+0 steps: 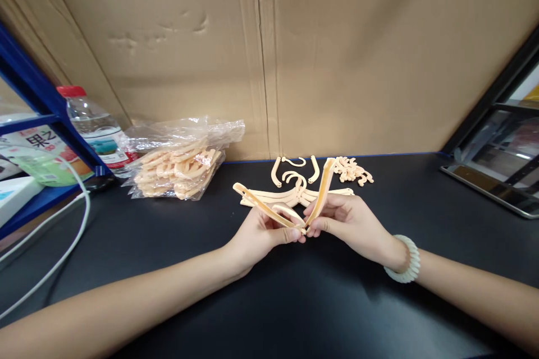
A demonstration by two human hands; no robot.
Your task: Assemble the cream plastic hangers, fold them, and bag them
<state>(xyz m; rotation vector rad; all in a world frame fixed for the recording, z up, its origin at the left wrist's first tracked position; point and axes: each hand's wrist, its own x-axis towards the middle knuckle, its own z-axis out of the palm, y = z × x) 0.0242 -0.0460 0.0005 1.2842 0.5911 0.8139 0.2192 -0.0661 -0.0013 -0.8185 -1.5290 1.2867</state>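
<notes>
My left hand [260, 234] is closed on a cream plastic hanger arm [263, 206] that slants up to the left. My right hand [347, 223], with a pale bead bracelet at the wrist, is closed on a second cream arm [324, 186] that points up. The two arms meet at my fingertips in a V. Behind my hands lie a few assembled cream hangers [295, 193] flat on the black table [168, 247]. Loose curved hooks [295, 162] and a small heap of hook pieces [351, 170] lie further back.
A clear plastic bag [179, 162] of more cream parts sits at the back left. A water bottle [95, 126] and a blue shelf frame [37, 101] stand at the left, with a white cable [71, 235] across the table. Cardboard walls the back. A tablet [492, 188] lies at right.
</notes>
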